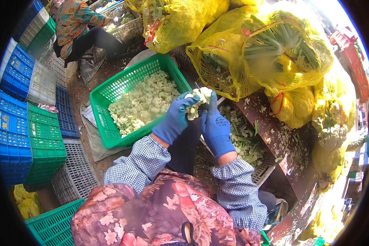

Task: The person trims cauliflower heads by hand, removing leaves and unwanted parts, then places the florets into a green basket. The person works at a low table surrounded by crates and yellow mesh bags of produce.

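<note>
My left hand (174,118), in a blue coated knit glove, grips a piece of white cauliflower (204,94) in front of me. My right hand (216,126), gloved alike, is closed at the piece's right side, its forefinger raised along it. A thin dark knife blade (197,85) pokes out above the cauliflower; the handle is hidden, seemingly inside my right hand. Just left of my hands, a green plastic crate (113,142) holds many cut florets (144,103). Below and right of them, leaves and trimmings (244,138) fill a pale crate (264,173).
Yellow mesh sacks (215,58) of cauliflower stand ahead and right, by a dark red board (283,147) strewn with crumbs. Stacked blue (12,129) and green crates (46,141) line the left. A person (80,27) sits at another crate (132,29), upper left.
</note>
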The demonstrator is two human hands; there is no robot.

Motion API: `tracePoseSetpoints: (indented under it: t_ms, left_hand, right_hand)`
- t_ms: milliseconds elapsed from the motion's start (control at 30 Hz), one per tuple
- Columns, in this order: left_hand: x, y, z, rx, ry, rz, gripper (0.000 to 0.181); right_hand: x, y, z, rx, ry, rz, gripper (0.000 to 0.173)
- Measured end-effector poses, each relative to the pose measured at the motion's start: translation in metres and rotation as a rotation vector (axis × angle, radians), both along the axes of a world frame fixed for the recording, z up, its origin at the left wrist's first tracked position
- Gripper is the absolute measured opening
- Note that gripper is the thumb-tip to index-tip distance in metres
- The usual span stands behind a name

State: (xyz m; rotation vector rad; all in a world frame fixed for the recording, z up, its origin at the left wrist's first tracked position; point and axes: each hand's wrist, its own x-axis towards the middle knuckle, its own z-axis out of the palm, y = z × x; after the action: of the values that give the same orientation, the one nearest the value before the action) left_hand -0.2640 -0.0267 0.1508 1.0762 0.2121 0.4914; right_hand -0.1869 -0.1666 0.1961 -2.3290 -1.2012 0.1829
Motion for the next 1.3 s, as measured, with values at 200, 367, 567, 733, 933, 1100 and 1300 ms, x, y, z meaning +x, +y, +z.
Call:
tracePoseSetpoints:
  t_ms: [200, 367, 567, 733, 933, 1100, 1300]
  left_hand:
    - [-0.061, 0.056, -0.018, -0.891, -0.057, 0.304, 0.034]
    - [-0.107, 0.13, -0.069, -0.099, 0.381, 0.886, 0.07]
    - [-0.007, 0.087, -0.039, 0.031, 0.352, 0.562, 0.049]
    - [0.147, -0.055, 0.035, 0.359, 0.165, -0.035, 0.05]
    - [0.258, -0.151, 0.013, 0.97, 0.444, -0.116, 0.065]
    - [0.33, -0.167, 0.013, 0.269, 0.458, -0.259, 0.07]
    - [0.375, -0.143, 0.03, 1.043, 0.475, -0.647, 0.068]
  right_hand:
    - [-0.011, 0.113, -0.024, 0.177, 0.835, 0.042, 0.069]
    - [-0.014, 0.11, -0.073, 0.249, 0.718, 0.201, 0.068]
    - [0.037, -0.04, -0.007, 0.735, 1.455, -0.264, 0.057]
    - [0.062, -0.187, -0.027, 0.422, 1.208, -0.718, 0.051]
    - [0.085, -0.273, -0.053, 0.752, 1.201, -0.862, 0.029]
    - [0.081, -0.284, -0.071, 0.815, 1.115, -0.93, 0.034]
    - [0.081, -0.278, -0.073, 0.854, 1.123, -0.793, 0.042]
